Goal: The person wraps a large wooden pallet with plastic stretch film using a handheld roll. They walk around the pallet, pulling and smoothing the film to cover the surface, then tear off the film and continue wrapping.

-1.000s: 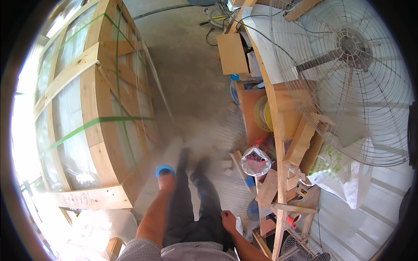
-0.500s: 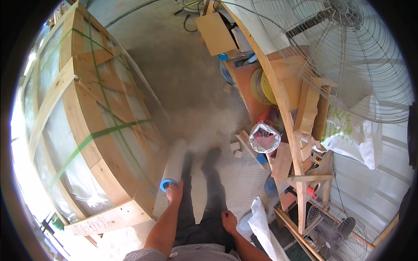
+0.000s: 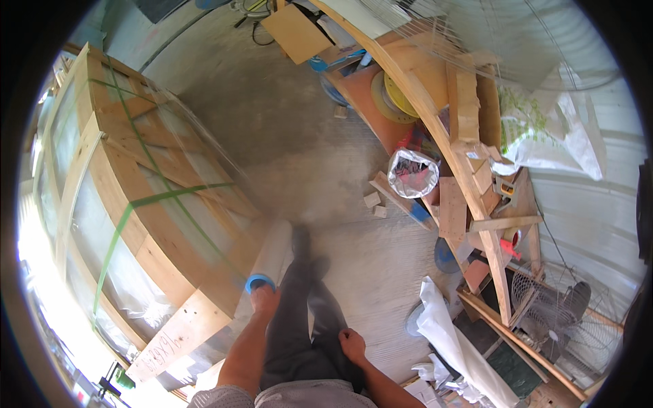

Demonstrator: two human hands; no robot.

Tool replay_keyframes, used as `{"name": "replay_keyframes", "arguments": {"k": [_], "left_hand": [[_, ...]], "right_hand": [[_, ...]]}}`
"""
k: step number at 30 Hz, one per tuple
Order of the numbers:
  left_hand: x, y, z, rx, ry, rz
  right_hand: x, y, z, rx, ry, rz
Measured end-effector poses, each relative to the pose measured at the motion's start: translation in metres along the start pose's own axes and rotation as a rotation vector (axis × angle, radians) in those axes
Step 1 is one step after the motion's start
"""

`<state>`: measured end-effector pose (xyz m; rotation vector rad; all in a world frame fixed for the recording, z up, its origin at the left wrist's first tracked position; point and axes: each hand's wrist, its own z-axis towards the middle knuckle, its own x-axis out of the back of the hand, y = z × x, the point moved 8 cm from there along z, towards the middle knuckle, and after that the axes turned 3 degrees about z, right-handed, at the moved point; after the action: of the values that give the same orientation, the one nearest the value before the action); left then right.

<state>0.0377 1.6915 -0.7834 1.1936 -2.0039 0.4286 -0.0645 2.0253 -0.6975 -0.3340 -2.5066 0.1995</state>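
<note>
My left hand (image 3: 264, 299) is closed around the blue end of a stretch film roll (image 3: 273, 246), which points away from me beside my left leg. Along the left stands a big wooden crate (image 3: 158, 262), its planks over clear plastic wrap and bound with green straps (image 3: 115, 243). The roll's far end lies close to the crate's lower side. My right hand (image 3: 352, 345) hangs by my right thigh, its fingers curled in, and no object shows in it.
To the right, a wooden shelf frame (image 3: 454, 158) holds spools, boards and a silvery bag (image 3: 413, 174). Wood blocks (image 3: 373, 200) lie on the concrete floor. A wire fan (image 3: 554, 319) and a white sheet (image 3: 457, 340) sit at the lower right; another fan cage is above.
My view has turned, so the shelf side sits further right and lower. My legs have shifted in a step. The roll stays in my left hand; the right hand remains at my thigh.
</note>
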Motion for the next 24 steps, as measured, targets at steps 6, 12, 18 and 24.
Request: {"name": "replay_keyframes", "arguments": {"k": [6, 12, 18, 24], "left_hand": [[-0.030, -0.012, -0.027, -0.275, -0.032, 0.162], [-0.043, -0.036, -0.030, 0.514, 0.041, -0.331], [-0.037, -0.042, -0.053, 0.337, 0.045, -0.234], [-0.050, -0.085, -0.068, -0.293, -0.160, 0.255]], "right_hand": [[-0.012, 0.060, -0.024, -0.041, 0.080, 0.047], [-0.034, 0.090, -0.048, -0.063, 0.045, 0.081], [-0.059, 0.093, -0.082, -0.024, 0.163, 0.213], [-0.130, 0.094, -0.111, -0.134, 0.169, 0.129]]}}
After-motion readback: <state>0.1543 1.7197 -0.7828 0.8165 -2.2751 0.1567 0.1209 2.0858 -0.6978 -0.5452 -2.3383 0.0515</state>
